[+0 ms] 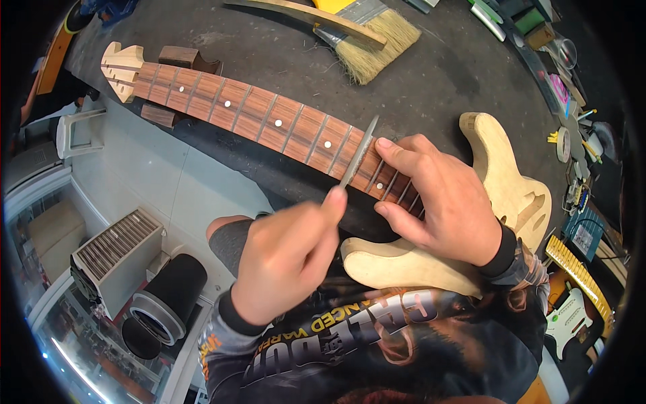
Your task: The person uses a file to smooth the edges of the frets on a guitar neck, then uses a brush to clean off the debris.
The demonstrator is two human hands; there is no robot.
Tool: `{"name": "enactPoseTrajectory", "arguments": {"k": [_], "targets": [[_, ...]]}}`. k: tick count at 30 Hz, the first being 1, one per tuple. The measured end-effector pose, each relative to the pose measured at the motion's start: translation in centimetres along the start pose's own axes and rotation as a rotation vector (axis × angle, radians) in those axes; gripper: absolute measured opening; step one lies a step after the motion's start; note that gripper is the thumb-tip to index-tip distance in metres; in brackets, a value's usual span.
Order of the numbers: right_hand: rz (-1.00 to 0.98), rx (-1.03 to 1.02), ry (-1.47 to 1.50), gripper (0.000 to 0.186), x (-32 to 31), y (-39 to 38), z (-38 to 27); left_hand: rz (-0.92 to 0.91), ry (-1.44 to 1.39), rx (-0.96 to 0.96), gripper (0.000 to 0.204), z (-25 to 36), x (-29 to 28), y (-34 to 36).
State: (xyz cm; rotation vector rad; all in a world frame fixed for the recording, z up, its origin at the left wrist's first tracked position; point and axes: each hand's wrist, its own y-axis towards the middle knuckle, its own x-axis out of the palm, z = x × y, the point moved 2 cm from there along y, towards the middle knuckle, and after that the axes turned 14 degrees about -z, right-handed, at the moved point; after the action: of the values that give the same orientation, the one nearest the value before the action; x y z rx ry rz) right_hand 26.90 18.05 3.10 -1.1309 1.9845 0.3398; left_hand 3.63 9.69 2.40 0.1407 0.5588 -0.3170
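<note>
My left hand (288,258), slightly blurred, grips a thin metal file (360,148) that lies crosswise on the rosewood fretboard (252,118) with white dot inlays. My right hand (444,198) grasps the fretboard's lower end just right of the file, fingertips on its edges, partly hiding the frets there. The pale wooden headstock (122,71) is at the upper left, with a dark wooden block (180,57) beside the neck near it. An unfinished pale guitar body (505,151) lies under and around my right hand, its lower horn near my left hand.
The dark worktop (437,81) holds a wide bristle brush (373,54), a wooden strip (289,15), a tape roll (563,145) and several small tools at right. A maple neck (579,269) and white pickguard (568,320) sit lower right. Lower left are a slatted box (118,246) and black bin (175,289).
</note>
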Motion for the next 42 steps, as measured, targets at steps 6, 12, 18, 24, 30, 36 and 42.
{"name": "enactPoseTrajectory", "arguments": {"k": [6, 12, 18, 24, 30, 36, 42], "targets": [[0.033, -0.016, -0.013, 0.069, 0.1, 0.5, -0.3, -0.003, -0.032, -0.064, 0.022, 0.4, -0.5, -0.3], [-0.018, -0.022, -0.039, 0.075, -0.2, 0.2, -0.2, 0.008, -0.01, -0.037, 0.02, 0.2, -0.4, -2.6], [-0.006, -0.012, -0.012, 0.074, -0.1, 0.3, 0.0, 0.025, -0.046, -0.035, 0.025, 0.1, -0.2, 1.8], [0.021, -0.037, -0.049, 0.068, -0.1, 0.5, -0.5, 0.025, -0.029, -0.043, 0.021, 0.3, -0.4, -3.2], [0.02, 0.0, -0.027, 0.068, 0.0, 0.3, -0.2, 0.014, -0.037, -0.07, 0.026, 0.3, -0.4, 1.0], [0.012, -0.03, -0.054, 0.068, -0.1, 0.6, -0.5, 0.055, -0.064, -0.061, 0.026, 0.1, -0.1, -4.0], [0.052, -0.027, -0.051, 0.067, 0.1, 0.3, 0.0, -0.016, -0.024, -0.012, 0.044, -0.4, 0.3, -0.6]]}}
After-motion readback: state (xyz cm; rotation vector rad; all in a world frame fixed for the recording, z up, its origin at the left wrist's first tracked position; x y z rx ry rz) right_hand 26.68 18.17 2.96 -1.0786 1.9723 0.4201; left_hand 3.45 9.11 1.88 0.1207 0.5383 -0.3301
